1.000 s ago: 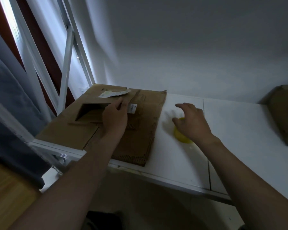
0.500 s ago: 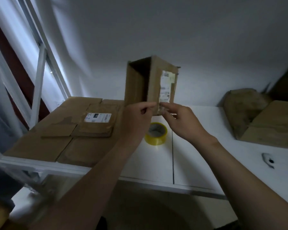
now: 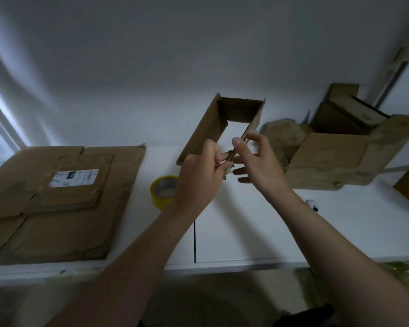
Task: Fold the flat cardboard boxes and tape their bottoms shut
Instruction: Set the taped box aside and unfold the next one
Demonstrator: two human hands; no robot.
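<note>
I hold a small brown cardboard box [image 3: 208,128] up above the white table [image 3: 257,227], opened into a tube with both ends open. My left hand [image 3: 200,175] grips its near bottom edge with curled fingers. My right hand [image 3: 255,159] has its thumb on the box's thin right wall and its fingers spread behind it. A yellow roll of tape [image 3: 163,192] lies on the table just left of my left hand. A stack of flat cardboard boxes [image 3: 57,204] lies at the left, with a white label on top.
Several assembled or half-folded cardboard boxes [image 3: 335,156] crowd the table's back right by the wall. A small white object [image 3: 311,204] lies on the table right of my right forearm. The table's front edge runs below my arms.
The box went from lying flat on the stack to lifted and opened into a tube, then tilted with its top away from me. My right hand left the tape roll for the box.
</note>
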